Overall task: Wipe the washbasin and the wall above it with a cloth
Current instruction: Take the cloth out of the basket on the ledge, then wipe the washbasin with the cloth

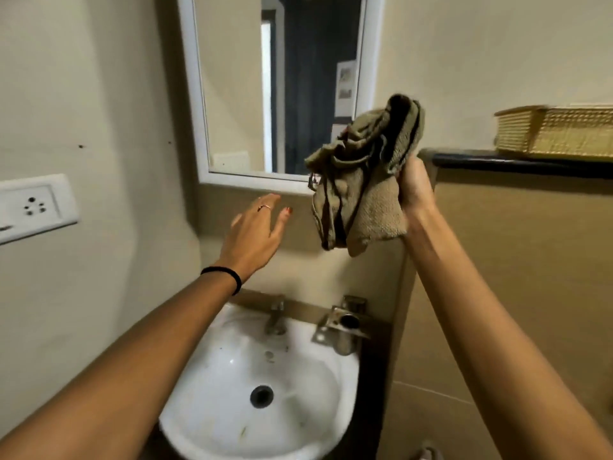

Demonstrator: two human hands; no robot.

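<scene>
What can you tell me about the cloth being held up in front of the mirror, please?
The cloth is a dull olive-brown towel-like rag with a looped, terry-looking surface and darker stitched edges. It is crumpled and bunched rather than spread flat, with folds sticking up above the grip and a loose flap hanging below. The right hand grips it at its right side, raised in the air above the washbasin and overlapping the lower right corner of the mirror frame. The open left hand is near it but apart from it.

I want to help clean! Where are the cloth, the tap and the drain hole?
cloth [361, 180]: head view, middle of the bunched fabric held by the right hand [413, 184].
tap [275, 318]: head view, its metal body.
drain hole [261, 396]: head view, dark centre.
</scene>
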